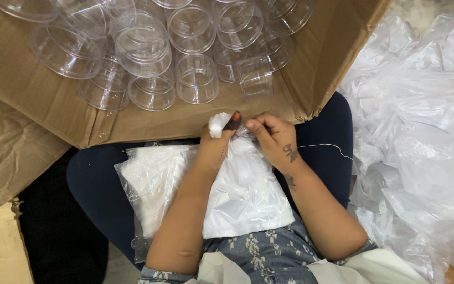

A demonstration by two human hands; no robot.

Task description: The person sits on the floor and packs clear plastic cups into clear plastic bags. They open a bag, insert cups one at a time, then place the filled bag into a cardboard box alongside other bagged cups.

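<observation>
A filled white plastic bag (248,194) lies on my lap. My left hand (215,144) squeezes its gathered neck, with the bunched top sticking up above my thumb. My right hand (274,138) pinches at that same neck from the right side, and a thin white thread (324,146) runs from it toward the right across my dark trouser leg. Under the bag, to the left, lies a flat stack of clear plastic bags (151,181).
An open cardboard box (53,100) in front of my knees holds several clear plastic cups (144,44). A heap of crumpled clear plastic bags (421,131) fills the right side. Flattened cardboard (1,152) lies at the left.
</observation>
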